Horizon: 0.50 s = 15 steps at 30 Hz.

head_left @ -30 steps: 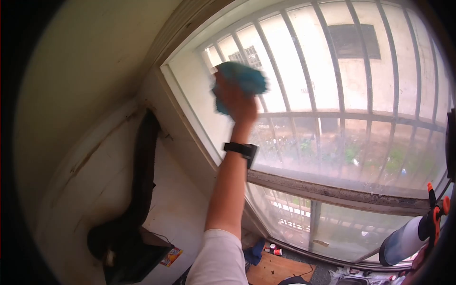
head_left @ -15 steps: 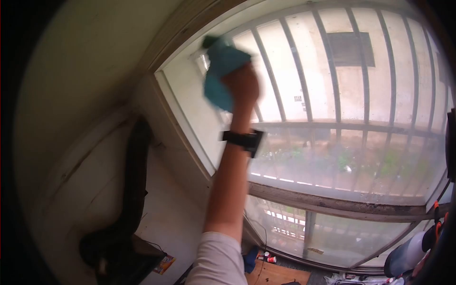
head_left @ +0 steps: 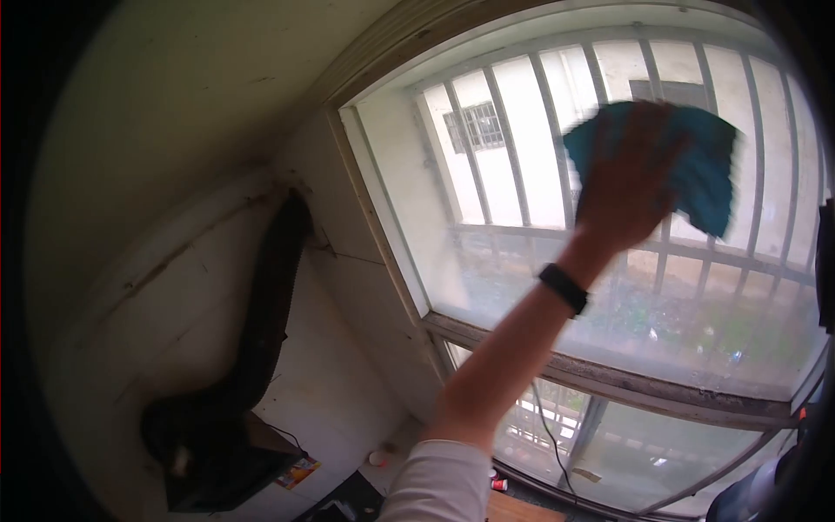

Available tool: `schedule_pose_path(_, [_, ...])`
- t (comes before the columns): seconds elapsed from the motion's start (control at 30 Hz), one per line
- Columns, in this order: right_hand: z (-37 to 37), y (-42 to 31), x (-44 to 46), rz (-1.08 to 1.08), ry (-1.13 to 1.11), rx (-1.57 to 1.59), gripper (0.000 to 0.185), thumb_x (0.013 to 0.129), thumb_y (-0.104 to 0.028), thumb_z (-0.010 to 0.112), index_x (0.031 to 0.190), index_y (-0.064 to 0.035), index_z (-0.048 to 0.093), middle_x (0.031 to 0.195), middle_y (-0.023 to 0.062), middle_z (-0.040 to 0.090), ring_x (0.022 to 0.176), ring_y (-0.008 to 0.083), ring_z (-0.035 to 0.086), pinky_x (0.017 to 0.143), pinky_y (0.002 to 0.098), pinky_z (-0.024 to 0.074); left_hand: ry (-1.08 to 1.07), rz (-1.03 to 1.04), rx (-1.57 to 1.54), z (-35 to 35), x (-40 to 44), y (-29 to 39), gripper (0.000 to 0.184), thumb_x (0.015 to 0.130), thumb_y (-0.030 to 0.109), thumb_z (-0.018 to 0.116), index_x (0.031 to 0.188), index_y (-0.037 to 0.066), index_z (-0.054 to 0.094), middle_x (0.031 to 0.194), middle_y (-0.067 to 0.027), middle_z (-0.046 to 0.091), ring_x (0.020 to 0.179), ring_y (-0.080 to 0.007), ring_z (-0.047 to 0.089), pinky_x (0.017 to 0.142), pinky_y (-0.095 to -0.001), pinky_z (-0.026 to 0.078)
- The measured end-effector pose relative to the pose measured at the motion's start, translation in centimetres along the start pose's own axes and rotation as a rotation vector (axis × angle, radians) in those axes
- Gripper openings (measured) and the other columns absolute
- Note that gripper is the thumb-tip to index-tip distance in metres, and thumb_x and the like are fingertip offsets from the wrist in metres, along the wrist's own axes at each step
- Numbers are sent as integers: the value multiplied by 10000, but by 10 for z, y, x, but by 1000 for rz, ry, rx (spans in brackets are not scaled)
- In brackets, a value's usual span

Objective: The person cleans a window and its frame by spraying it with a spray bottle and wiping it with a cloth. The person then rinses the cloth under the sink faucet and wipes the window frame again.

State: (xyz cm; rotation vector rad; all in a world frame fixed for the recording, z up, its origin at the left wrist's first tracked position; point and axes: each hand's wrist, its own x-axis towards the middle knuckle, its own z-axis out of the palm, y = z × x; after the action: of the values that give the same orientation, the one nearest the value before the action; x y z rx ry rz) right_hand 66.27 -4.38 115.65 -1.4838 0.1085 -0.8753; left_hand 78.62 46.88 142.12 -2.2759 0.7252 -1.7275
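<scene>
Spreading: the left hand (head_left: 631, 178), blurred, lay wide open over the teal cloth (head_left: 711, 178).
Cloth: it was beneath the palm and fingers, at the upper window pane (head_left: 513, 274).
Wrist: it wore a black band (head_left: 564, 289).
Right hand: its state could not be told.
Lower right: a bottle (head_left: 741, 500) showed partly.
Wall: a dark duct (head_left: 270, 304) ran down it.

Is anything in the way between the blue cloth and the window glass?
Nothing that I can see. The left hand is spread over the blue cloth from the room side, and the bars are beyond the glass.
</scene>
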Motion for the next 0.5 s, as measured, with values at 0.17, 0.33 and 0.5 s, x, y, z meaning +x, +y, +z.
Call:
schedule_pose_path(0.17, [11, -31, -10, 257, 38, 111, 364, 961, -415, 542, 925, -56, 592, 641, -10, 450, 467, 88, 353, 417, 240, 267, 117, -412, 338, -52, -83, -165, 737, 946, 297, 551, 1558, 60, 217, 1615, -226, 164, 1506, -392, 116, 1203, -559, 82])
schedule_pose_path(0.33, [31, -40, -14, 450, 70, 235, 423, 964, -452, 548, 777, -72, 541, 589, 3, 430, 436, 101, 347, 395, 243, 262, 269, -729, 225, -91, -107, -296, 612, 931, 168, 434, 1467, -87, 283, 1534, -330, 263, 1439, -462, 240, 1193, -533, 173])
schedule_pose_path(0.5, [53, -65, -30, 469, 50, 133, 336, 962, -397, 537, 928, -69, 603, 630, -30, 421, 470, 77, 355, 415, 237, 268, 504, -649, 338, -93, -102, -360, 513, 946, 185, 456, 1362, -106, 387, 1381, -362, 425, 1283, -481, 431, 1110, -520, 324])
